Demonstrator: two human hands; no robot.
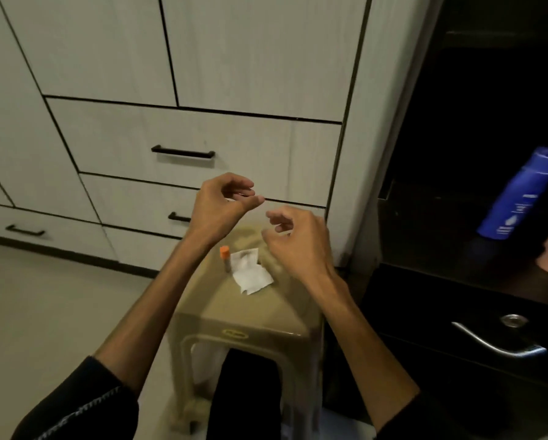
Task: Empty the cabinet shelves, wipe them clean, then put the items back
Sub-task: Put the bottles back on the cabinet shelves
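Taking the tan plastic stool [260, 315] as the landmark, the scene is laid out as follows. On its top a small tube with an orange cap [225, 258] stands upright, and a crumpled white tissue [252, 272] lies just beside it, toward the dark cabinet. Above the stool both hands are held in the air: the left hand [222, 204] has loosely curled fingers and an extended thumb, the right hand [293, 239] has relaxed, slightly bent fingers, and no object is enclosed by either grip. To the right of the stool the dark open cabinet [476, 192] is seen, with a blue lotion bottle [520, 198] leaning on its shelf; a pinkish shape at the frame edge beside the bottle cannot be identified. Behind the stool stands a pale cabinet front with black drawer handles [183, 152]. Emptying is judged to be under way, since the bottle remains on the shelf. The bottle should be taken round its body, not its cap, and set upright on the stool, clear of the tube, so that neither is toppled; the tissue should be kept free for wiping.
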